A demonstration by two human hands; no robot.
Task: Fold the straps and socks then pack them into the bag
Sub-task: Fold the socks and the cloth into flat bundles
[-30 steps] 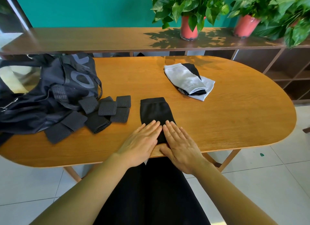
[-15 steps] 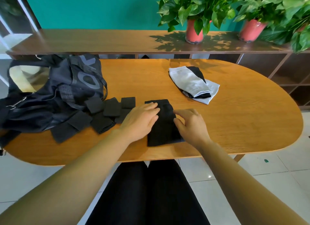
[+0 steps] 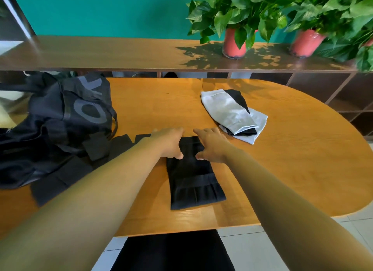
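Note:
A black sock (image 3: 193,180) lies flat and lengthwise on the wooden table (image 3: 292,165), near its front edge. My left hand (image 3: 168,142) and my right hand (image 3: 212,144) sit side by side at the sock's far end, thumbs on top and fingers curled over the far edge, pinching it. Black straps (image 3: 60,180) lie in a loose heap left of the sock, partly hidden by my left forearm. The dark bag (image 3: 60,113) stands open at the table's left end. A small pile of grey and black socks (image 3: 230,109) rests behind my right hand.
A long wooden shelf (image 3: 121,52) runs behind the table and carries two red plant pots (image 3: 234,42) (image 3: 304,44) with leafy plants. Open cubbies stand at the right. Tiled floor shows below the table's front edge.
Both hands slid from the sock's near end, where they lay flat, up to its far end, and now take hold of that edge. The sock lies straighter.

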